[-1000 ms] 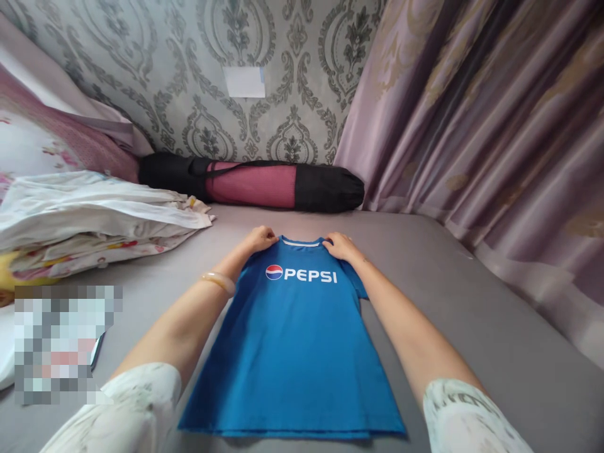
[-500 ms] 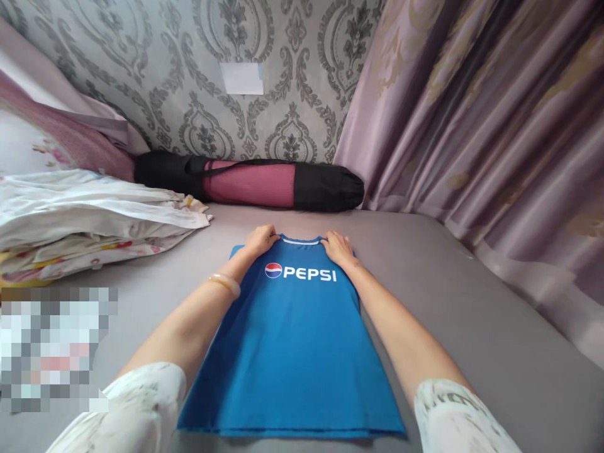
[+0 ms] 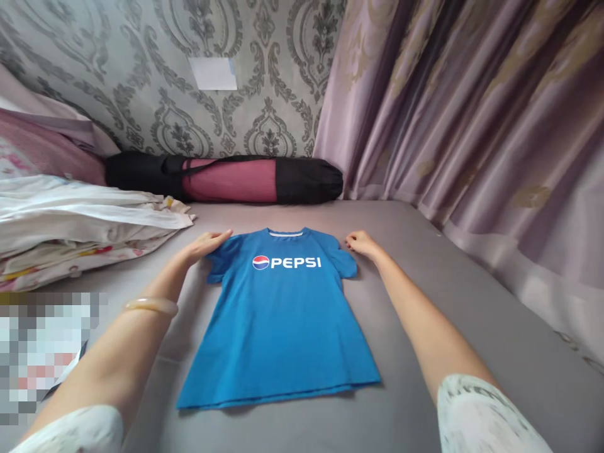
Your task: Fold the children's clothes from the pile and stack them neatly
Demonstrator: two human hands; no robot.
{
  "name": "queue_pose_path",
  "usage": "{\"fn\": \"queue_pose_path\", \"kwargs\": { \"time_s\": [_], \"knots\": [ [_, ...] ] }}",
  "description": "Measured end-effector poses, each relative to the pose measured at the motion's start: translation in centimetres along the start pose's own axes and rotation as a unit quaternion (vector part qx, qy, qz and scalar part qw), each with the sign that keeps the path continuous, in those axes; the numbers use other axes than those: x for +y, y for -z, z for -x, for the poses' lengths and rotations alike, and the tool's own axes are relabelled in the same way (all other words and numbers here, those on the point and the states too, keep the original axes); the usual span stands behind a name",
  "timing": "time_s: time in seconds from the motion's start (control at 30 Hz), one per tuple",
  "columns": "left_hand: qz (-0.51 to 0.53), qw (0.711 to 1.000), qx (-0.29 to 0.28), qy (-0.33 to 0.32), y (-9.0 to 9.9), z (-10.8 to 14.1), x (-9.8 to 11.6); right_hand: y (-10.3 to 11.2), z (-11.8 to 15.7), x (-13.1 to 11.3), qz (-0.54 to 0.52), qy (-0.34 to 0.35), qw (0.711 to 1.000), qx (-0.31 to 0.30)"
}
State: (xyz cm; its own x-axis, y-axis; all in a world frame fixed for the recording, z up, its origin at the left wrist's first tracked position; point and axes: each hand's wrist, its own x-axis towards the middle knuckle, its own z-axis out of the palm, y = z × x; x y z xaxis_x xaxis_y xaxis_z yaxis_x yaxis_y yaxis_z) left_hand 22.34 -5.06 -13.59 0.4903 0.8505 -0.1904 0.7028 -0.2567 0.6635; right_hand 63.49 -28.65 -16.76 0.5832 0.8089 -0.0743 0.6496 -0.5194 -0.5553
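A blue T-shirt (image 3: pixel 283 321) with a PEPSI print lies spread front side up on the grey sheet (image 3: pixel 406 390), its collar at the far end and both short sleeves out to the sides. At the upper edge of the left sleeve is my left hand (image 3: pixel 207 244), fingers extended, with no cloth visibly gripped. Just beyond the right sleeve, my right hand (image 3: pixel 360 243) hovers with curled fingers; whether anything is between them is too small to tell. A pale bangle (image 3: pixel 151 306) circles my left forearm.
A black and pink rolled bag (image 3: pixel 229 180) lies along the patterned wall. Folded white and floral cloth (image 3: pixel 89 220) is piled at the left, above a pixelated patch. Purple curtains (image 3: pixel 406 107) hang down the right side.
Both hands have left the collar and moved outward to the sleeves. The sleeves now show spread out, and the shirt's hem appears farther from me. The view has shifted slightly right.
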Motion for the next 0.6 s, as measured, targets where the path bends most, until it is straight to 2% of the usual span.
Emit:
{"fn": "queue_pose_path", "kwargs": {
  "time_s": [0.1,0.17,0.33,0.43,0.5,0.6],
  "knots": [
    [0.039,0.999,0.030,-0.002,0.5,1.4,-1.6,-0.2,1.9,1.2,0.010,-0.023,1.000,-0.003],
    [0.076,0.996,0.036,0.020,0.5,2.2,-1.9,-0.6,2.6,1.3,0.012,-0.032,0.999,0.001],
    [0.158,0.982,0.033,0.099,0.0,3.6,-0.9,-1.4,2.9,0.3,0.008,-0.041,0.999,0.035],
    [0.168,0.975,0.060,0.130,-0.2,3.5,-0.3,-1.5,2.4,-0.4,-0.003,-0.032,0.999,0.037],
    [0.175,0.972,0.105,0.113,-0.3,3.0,-0.1,-1.4,2.0,-0.9,-0.015,-0.022,0.999,0.025],
    [0.175,0.967,0.178,0.047,-0.5,2.2,-0.2,-1.2,1.5,-1.7,-0.033,-0.012,0.999,0.001]
  ]
}}
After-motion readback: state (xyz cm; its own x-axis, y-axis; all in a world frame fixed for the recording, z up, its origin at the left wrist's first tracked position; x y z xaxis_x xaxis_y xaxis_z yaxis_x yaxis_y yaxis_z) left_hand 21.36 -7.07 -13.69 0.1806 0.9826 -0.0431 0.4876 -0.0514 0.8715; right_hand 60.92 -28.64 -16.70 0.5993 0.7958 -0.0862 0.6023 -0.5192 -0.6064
